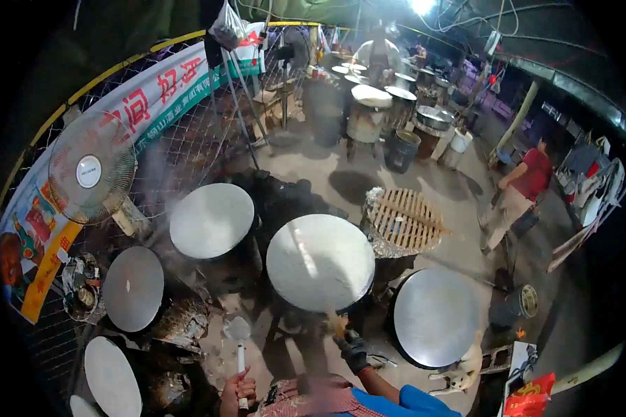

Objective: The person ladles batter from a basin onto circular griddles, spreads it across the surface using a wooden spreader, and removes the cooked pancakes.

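My left hand [238,393], bare, is closed around the white handle of a ladle [238,328]. The ladle's round, pale head points away from me, over the floor. My right hand [352,351] wears a dark glove and is closed on a tan, wooden-looking tool [337,323], blurred, at the near rim of the middle griddle. This round griddle [320,260] is covered with a white layer. A pale streak crosses the layer; whether it is part of the tool or a reflection, I cannot tell. To the right stands a bare grey griddle [436,317].
More round griddles [212,221] stand on my left, near a fan [88,171]. A slatted wooden rack [405,221] lies beyond the middle griddle. On the floor at right lies a dog [462,372]. A person in a red shirt [535,172] is farther right.
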The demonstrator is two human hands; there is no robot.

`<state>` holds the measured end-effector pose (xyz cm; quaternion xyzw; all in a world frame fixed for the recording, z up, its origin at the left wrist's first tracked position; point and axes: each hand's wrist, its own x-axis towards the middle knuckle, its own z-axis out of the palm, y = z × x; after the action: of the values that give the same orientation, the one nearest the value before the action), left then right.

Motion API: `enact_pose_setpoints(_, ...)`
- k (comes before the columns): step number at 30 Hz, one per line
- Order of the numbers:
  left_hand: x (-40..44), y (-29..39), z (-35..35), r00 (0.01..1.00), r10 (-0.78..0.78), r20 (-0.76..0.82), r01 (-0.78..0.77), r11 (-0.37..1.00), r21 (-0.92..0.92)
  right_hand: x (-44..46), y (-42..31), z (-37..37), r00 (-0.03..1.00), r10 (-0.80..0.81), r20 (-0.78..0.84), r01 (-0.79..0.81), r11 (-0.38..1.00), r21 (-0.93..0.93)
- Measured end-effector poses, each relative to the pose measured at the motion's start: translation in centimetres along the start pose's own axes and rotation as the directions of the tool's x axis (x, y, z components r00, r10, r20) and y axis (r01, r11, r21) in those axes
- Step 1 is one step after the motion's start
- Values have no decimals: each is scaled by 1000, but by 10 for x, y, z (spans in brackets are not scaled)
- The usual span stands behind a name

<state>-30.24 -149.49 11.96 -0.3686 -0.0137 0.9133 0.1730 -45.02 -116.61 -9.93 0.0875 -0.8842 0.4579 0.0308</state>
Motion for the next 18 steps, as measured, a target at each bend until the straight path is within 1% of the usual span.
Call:
enact_pose_setpoints(1, -4, -1, -2, 998, 50, 30, -53, 992, 112, 9, -36, -6, 994, 84, 74, -88, 995, 51)
enact_pose_setpoints(2, -8, -1, -9, 993, 96, 63, -107, 970, 220, 13, -70, -10, 995, 26, 98, -37, 993, 109)
enact_pose_setpoints(3, -7, 7, -23, 997, 49, 63, -58, 986, 156, 17, -104, -14, 992, -32, 122, 11, 986, 168)
enact_pose_setpoints(4, 0, 20, -41, 998, 3, 66, -9, 996, 90, 20, -135, -17, 970, -228, 79, 204, 950, 236)
enact_pose_setpoints(5, 2, 27, -53, 996, -42, 73, 40, 999, 23, 19, -144, -13, 957, -273, 102, 238, 934, 268)
enact_pose_setpoints(6, -10, 21, -37, 995, -29, 99, 26, 999, 28, 17, -147, -7, 953, -273, 131, 229, 932, 281)
enact_pose_setpoints(8, -36, 9, -10, 990, -1, 141, -4, 999, 35, 12, -147, 5, 956, -214, 201, 152, 946, 286)
enact_pose_setpoints(11, -23, 30, -49, 992, 9, 126, 20, 975, -221, 8, -143, 20, 951, -145, 272, 69, 960, 270)
enact_pose_setpoints(12, -26, 31, -58, 993, 106, 60, -99, 990, -105, 6, -143, 26, 948, -128, 293, 48, 963, 264)
enact_pose_setpoints(14, -28, 32, -80, 961, 134, 242, -76, 969, -234, 8, -142, 36, 937, -93, 336, 2, 965, 261)
enact_pose_setpoints(15, -38, 29, -74, 957, 251, 146, -249, 968, -33, 10, -140, 45, 929, -75, 362, -27, 963, 268)
enact_pose_setpoints(16, -49, 25, -69, 931, 363, 46, -364, 910, 197, 9, -136, 53, 921, -54, 386, -59, 959, 276)
enact_pose_setpoints(17, -57, 27, -72, 917, 399, 2, -387, 887, 254, 10, -133, 64, 912, -28, 410, -100, 953, 287)
enact_pose_setpoints(18, -59, 28, -77, 930, 367, 8, -362, 912, 194, 11, -128, 73, 904, -6, 427, -133, 946, 295)
